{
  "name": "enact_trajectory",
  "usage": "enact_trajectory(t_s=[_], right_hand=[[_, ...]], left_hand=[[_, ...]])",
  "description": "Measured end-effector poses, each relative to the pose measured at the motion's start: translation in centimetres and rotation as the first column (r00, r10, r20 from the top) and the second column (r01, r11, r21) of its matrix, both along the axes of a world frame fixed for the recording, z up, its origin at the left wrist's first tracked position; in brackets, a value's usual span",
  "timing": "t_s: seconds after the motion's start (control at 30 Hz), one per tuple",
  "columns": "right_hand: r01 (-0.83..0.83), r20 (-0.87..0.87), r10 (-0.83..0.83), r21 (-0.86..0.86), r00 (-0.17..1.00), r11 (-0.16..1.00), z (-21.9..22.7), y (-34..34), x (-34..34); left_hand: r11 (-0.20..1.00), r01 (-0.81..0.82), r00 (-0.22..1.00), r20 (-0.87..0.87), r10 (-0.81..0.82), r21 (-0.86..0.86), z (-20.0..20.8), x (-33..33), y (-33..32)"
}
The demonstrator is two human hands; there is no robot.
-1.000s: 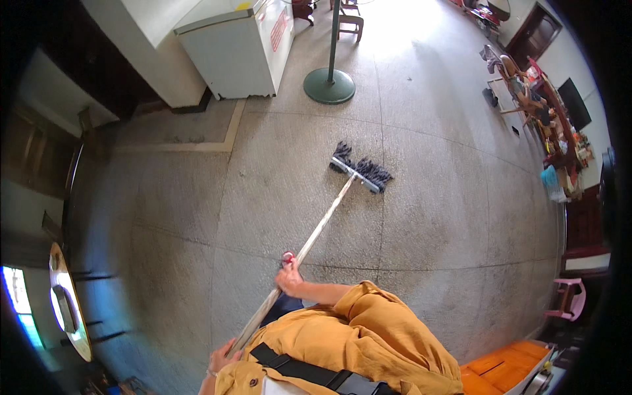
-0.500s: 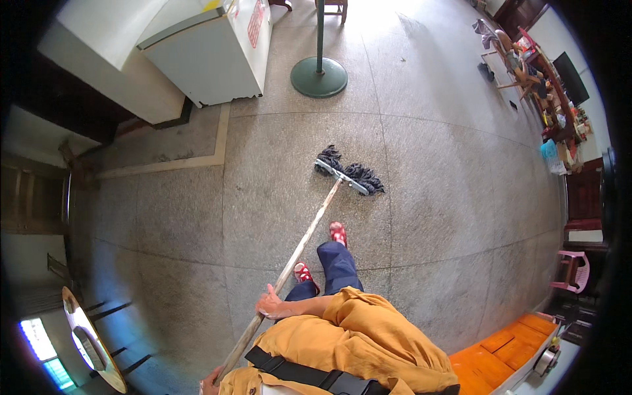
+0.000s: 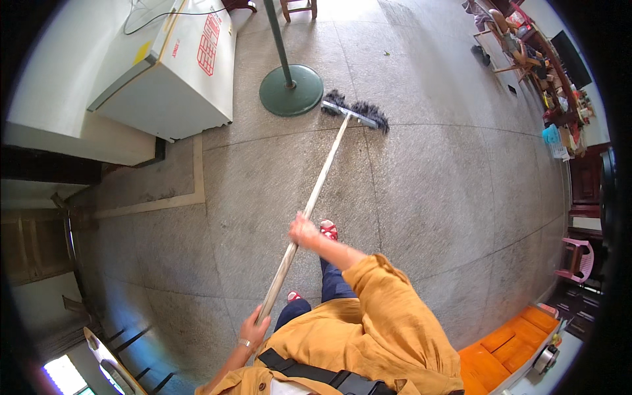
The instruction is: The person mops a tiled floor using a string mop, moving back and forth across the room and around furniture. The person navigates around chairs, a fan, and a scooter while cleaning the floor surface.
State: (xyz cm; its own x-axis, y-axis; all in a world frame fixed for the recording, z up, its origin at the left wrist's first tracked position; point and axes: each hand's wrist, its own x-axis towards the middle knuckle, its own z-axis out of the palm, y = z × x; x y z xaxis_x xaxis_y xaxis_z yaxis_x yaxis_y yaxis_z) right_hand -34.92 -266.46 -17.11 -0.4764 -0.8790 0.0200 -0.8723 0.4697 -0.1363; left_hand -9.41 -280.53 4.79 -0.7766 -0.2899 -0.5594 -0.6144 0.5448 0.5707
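Note:
A mop (image 3: 327,164) with a long wooden handle reaches away from me across the speckled floor. Its dark stringy head, clamped in a pale bar, lies on the floor just right of a round green pole base (image 3: 291,90); whether they touch I cannot tell. My right hand (image 3: 303,230) is wrapped round the middle of the handle. Lower down, close to the handle's near end, my left hand (image 3: 253,328) grips it too, a band on that wrist. Both arms come from mustard sleeves.
A white chest freezer (image 3: 174,76) stands at the far left, a wooden stool (image 3: 298,9) beyond the pole. Along the right side are a cluttered shelf (image 3: 559,99), a pink plastic chair (image 3: 579,260) and an orange wooden surface (image 3: 510,349). A round table (image 3: 108,362) is at lower left.
The mop head has slid forward over the floor, up beside the pole base. Both hands have moved forward with the handle, and my right arm is stretched farther out.

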Motion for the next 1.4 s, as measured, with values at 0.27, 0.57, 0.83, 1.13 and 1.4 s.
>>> enact_trajectory(t_s=[0.27,0.57,0.83,1.13,1.4], right_hand=[[0.515,-0.091,-0.513,0.303,0.853,0.802,-1.6,7.9,-23.1],[0.427,-0.019,-0.500,0.547,0.866,0.720,-1.7,6.2,-10.6],[-0.088,0.233,-0.017,0.433,0.972,0.897,4.1,-2.3,13.0],[-0.207,0.578,0.404,-0.377,0.709,0.903,9.0,-6.5,24.0],[-0.321,0.588,0.313,-0.094,0.746,0.942,6.8,3.7,15.1]], left_hand=[[0.923,-0.048,0.990,-0.104,0.094,0.381,-8.2,-24.3,9.3],[0.922,-0.144,0.974,0.218,0.067,0.359,-5.3,-13.2,7.7],[0.986,0.103,0.926,0.349,-0.144,0.133,3.5,7.5,-4.8],[0.979,-0.161,0.853,0.516,0.073,0.127,15.8,16.8,-14.1],[0.667,-0.702,0.670,0.552,0.497,0.252,8.6,10.8,-4.0]])
